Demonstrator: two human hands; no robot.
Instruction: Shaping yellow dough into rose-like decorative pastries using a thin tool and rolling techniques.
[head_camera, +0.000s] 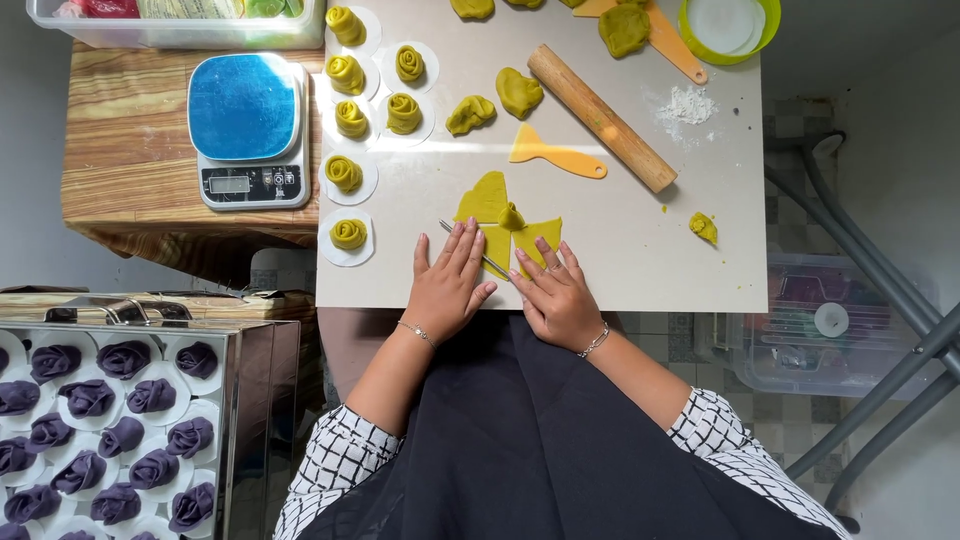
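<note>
Flat pieces of yellow-green dough lie fanned out on the white board, with a small rolled core at their centre. A thin metal stick lies across them. My left hand rests flat on the board, fingers on the lower dough piece and over the stick. My right hand lies beside it, fingertips touching the right dough piece. Neither hand grips anything.
Finished yellow-green dough roses on white paper rounds line the board's left side. A wooden rolling pin, an orange scraper, dough lumps, flour and a green bowl are beyond. A scale sits left; purple roses fill a tray.
</note>
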